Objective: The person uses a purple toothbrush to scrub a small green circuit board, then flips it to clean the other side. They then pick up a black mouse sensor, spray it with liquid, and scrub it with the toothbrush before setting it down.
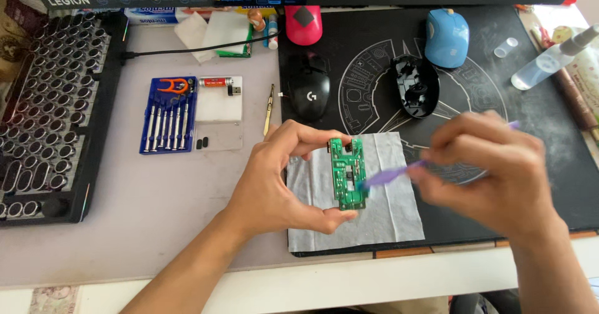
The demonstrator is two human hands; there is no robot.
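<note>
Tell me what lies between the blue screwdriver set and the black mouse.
In the head view, between the screwdriver set and the black mouse lie a white box with a small red-and-silver cylinder on it, then tweezers on the bare desk.

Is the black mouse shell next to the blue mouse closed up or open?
Open. The black mouse shell lies on the black desk mat with its hollow inside facing up, and no board is seated in it.

1. Between the left hand [274, 183] fingers: a glossy green circuit board [347, 173].
2. In the right hand [493, 170] fingers: a smooth purple plastic brush [390, 175].
3. Beneath both: a matt white wipe [387, 208], soft and creased.
</note>
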